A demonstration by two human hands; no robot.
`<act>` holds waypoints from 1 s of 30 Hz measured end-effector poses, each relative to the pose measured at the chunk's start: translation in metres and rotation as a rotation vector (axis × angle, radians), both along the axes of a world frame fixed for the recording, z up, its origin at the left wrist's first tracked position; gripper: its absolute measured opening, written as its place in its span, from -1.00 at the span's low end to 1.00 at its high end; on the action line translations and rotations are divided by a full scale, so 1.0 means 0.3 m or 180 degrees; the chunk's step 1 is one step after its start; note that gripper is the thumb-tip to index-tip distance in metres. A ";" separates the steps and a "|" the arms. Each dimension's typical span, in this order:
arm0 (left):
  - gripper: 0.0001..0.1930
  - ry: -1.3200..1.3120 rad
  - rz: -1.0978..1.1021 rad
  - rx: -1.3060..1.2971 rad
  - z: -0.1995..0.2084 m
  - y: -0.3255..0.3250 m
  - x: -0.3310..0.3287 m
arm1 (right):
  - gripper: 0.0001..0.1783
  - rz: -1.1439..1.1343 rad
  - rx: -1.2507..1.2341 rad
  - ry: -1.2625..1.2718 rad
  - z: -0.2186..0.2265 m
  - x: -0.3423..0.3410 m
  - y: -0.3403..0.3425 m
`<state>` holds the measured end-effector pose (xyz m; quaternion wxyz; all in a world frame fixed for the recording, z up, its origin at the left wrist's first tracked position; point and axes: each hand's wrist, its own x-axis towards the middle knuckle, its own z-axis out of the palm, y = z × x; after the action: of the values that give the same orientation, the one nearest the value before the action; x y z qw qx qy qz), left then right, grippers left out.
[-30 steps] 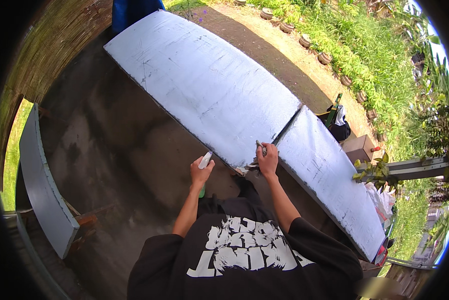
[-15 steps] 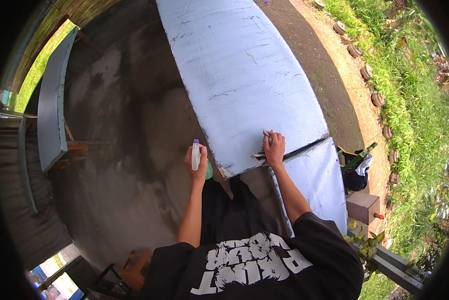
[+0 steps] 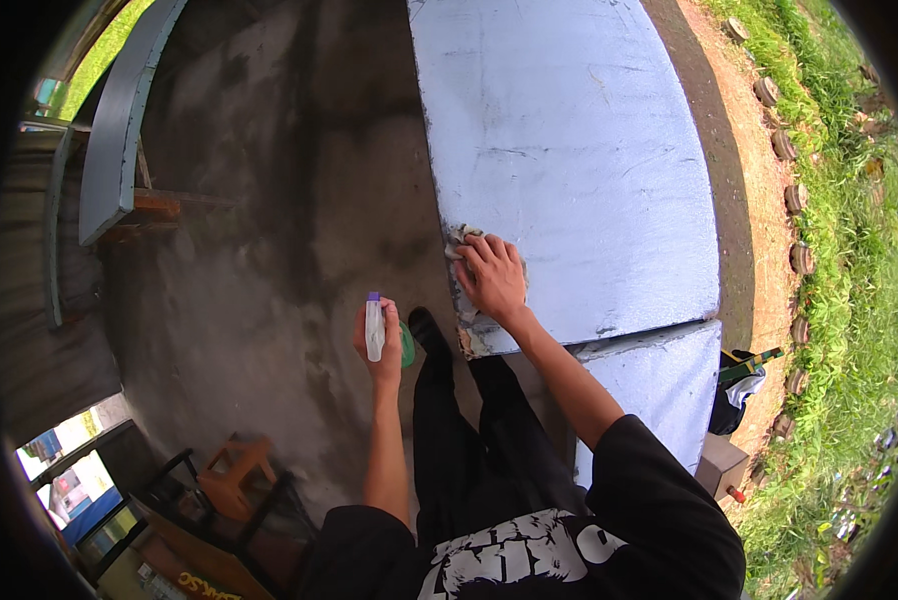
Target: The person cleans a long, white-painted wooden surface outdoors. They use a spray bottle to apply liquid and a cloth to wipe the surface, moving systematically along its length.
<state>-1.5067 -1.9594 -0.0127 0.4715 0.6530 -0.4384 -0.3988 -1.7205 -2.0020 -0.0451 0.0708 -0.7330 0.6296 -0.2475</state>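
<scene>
My left hand (image 3: pixel 379 340) is wrapped round a spray bottle (image 3: pixel 374 328) with a white and purple trigger head and a green body, held over the floor left of the table. My right hand (image 3: pixel 494 275) presses a crumpled greyish cloth (image 3: pixel 461 238) against the light blue tabletop (image 3: pixel 569 150), close to its left edge near the front corner. Part of the cloth is hidden under the palm. Dark scuffs and scratches mark the tabletop, and its near left corner is chipped.
A second light blue tabletop (image 3: pixel 654 385) adjoins at the near right, across a gap. On the left stands a blue-grey bench (image 3: pixel 119 140). An orange stool (image 3: pixel 237 470) is at the lower left. Beyond a dirt strip at right grow grass and plants (image 3: pixel 849 300).
My right hand has wiped leftward with the cloth, from near the tabletop's front edge to its left edge. The view has shifted; my left hand still holds the spray bottle.
</scene>
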 end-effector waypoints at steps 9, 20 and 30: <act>-0.96 0.0073 0.0135 -0.0081 -0.059 0.020 0.029 | -0.85 -0.0741 0.0184 -0.0015 0.004 -0.260 0.315; -0.92 0.0086 -0.0124 -0.0324 0.014 -0.099 -0.086 | -0.29 -0.0757 0.0439 -0.0197 0.038 -0.099 -0.004; -0.92 0.0258 -0.0716 -0.0581 0.154 -0.256 -0.282 | -0.64 -0.1726 0.0172 0.0212 0.024 -0.543 0.367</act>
<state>-1.5913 -2.0361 0.0337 0.4986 0.5376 -0.5238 -0.4335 -1.8835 -1.8918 -0.0380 0.0008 -0.5433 0.8112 -0.2162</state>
